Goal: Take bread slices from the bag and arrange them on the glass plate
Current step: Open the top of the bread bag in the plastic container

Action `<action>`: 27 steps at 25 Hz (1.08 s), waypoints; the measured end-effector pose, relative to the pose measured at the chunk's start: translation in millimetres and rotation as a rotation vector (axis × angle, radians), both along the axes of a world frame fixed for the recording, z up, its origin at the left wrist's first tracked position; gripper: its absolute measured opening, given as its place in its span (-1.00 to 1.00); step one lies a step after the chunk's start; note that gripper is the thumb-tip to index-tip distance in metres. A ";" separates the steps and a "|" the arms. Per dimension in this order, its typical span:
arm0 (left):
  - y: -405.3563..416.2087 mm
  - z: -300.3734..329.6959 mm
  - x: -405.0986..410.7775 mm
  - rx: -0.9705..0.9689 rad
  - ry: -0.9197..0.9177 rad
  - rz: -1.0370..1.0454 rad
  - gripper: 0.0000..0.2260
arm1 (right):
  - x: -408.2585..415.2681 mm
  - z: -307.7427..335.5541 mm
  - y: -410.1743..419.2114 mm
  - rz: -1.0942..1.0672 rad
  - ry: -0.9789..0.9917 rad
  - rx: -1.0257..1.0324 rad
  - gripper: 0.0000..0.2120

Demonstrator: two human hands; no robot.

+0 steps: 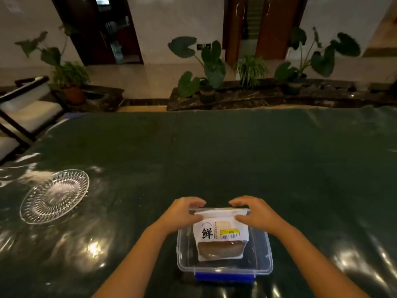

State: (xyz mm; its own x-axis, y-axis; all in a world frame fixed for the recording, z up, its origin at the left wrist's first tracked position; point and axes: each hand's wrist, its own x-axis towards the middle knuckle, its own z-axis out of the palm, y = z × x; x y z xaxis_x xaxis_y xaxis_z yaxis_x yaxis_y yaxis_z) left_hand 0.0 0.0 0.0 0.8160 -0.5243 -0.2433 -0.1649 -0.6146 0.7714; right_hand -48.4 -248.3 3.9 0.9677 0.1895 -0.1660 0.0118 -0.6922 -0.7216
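Gripping bread bag (221,233) marked "鲜": left hand (182,214); right hand (255,214).

The scene is dim, with a warm cast. Glare appears as bright white patches on the glossy dark green table cover (214,151), strongest at the lower left and lower right corners. The clear ribbed glass plate (54,196) catches small highlights along its rim. Wide-angle distortion bows the far table edge and tilts the door frames outward. The background potted plants (206,67) are soft and smeared. Detail is sharpest on the white printed bread bag (221,231). Shadows are faint.
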 end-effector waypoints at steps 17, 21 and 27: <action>2.6 -5.0 -8.0 0.055 -0.083 0.116 -0.88 | 6.2 -6.0 -6.6 -0.142 0.078 0.087 -0.97; 7.8 -2.7 -9.2 0.070 -0.146 0.130 -0.78 | 2.2 -7.6 -3.8 -0.197 0.019 0.084 -0.91; 12.7 -5.8 -15.1 0.090 -0.232 0.199 -0.79 | -7.4 -9.8 -10.5 -0.296 -0.006 0.052 -0.86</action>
